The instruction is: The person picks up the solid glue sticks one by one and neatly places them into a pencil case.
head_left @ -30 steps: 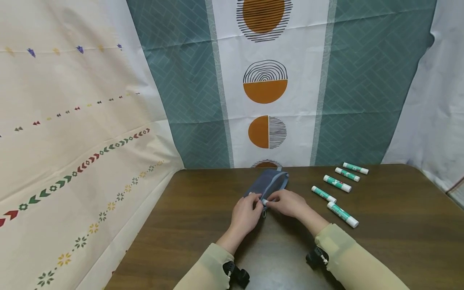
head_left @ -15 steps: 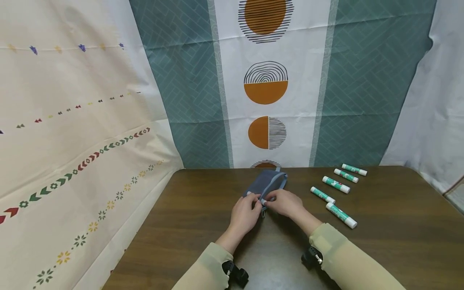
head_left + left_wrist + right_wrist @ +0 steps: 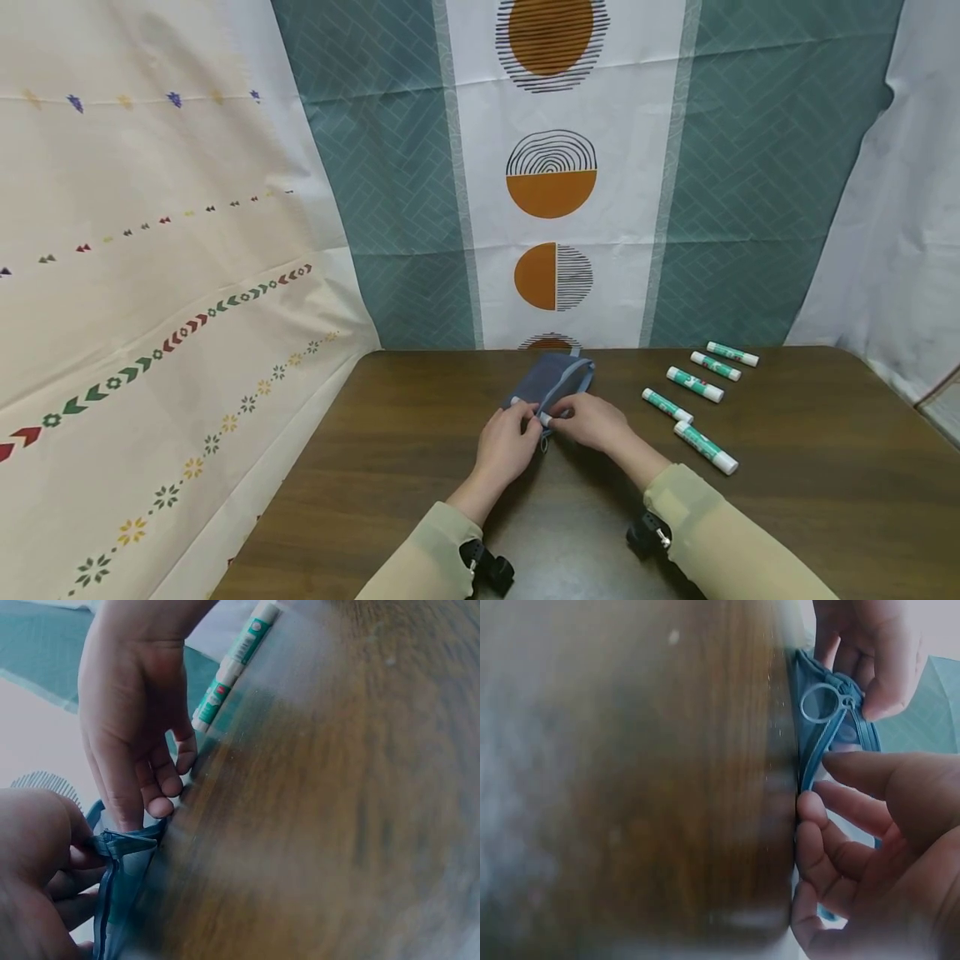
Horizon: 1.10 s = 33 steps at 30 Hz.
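A blue zip pouch point(image 3: 542, 379) lies near the table's back edge, its zipper open along the right side. My left hand point(image 3: 507, 447) grips the pouch's near end; in the right wrist view its thumb and fingers pinch the fabric beside the round zipper pull point(image 3: 820, 703). The fingertips of my right hand point(image 3: 592, 421) are at the opening, around the white end of a glue stick point(image 3: 545, 419), mostly hidden by the pouch and fingers. In the left wrist view, the right index finger reaches inside the pouch's edge point(image 3: 124, 841).
Several green-and-white glue sticks lie to the right of my right hand, the nearest glue stick point(image 3: 705, 447) being thicker. The brown wooden table point(image 3: 420, 450) ends at a hanging patterned cloth point(image 3: 551, 275); a cream cloth point(image 3: 187, 333) hangs on the left.
The right fingertips have moved slightly left toward the pouch, and less of the glue stick's white end shows. The left hand keeps its hold, and the loose glue sticks stay put.
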### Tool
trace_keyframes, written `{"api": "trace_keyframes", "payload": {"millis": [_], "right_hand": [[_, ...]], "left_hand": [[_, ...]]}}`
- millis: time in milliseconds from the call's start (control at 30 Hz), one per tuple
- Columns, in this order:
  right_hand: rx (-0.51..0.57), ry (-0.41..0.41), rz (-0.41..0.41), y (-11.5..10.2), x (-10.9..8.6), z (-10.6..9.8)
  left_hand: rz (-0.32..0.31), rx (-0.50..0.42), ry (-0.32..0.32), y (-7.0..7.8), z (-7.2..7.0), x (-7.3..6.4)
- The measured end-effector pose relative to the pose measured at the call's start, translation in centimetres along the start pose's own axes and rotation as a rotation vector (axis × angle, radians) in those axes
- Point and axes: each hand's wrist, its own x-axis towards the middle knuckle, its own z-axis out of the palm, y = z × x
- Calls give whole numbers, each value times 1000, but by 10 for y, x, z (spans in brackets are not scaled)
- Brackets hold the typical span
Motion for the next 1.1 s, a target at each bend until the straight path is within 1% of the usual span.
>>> {"api": "trace_keyframes", "payload": {"millis": [167,400,567,700,833,1033,1100], "right_hand": [[46,-7,-48,6,-1,-3],[77,-21,-75,10,-8,-11],[103,-41,-120,13,-16,-17],[143,-66,-165,19,-25,-22],[175,-80,-190,25,-34,-24],[186,-94,-229,31,-45,-27],[184,-106,-227,31,-49,-29]], "left_hand": [[-8,1,-3,0,0,0],[-36,10,-15,0,1,-1],[-46,18,-19,0,0,0],[-41,31,-12,1,0,0],[-35,25,-10,2,0,-1],[-32,25,-6,2,1,-1],[-38,27,-6,3,1,0]]}}
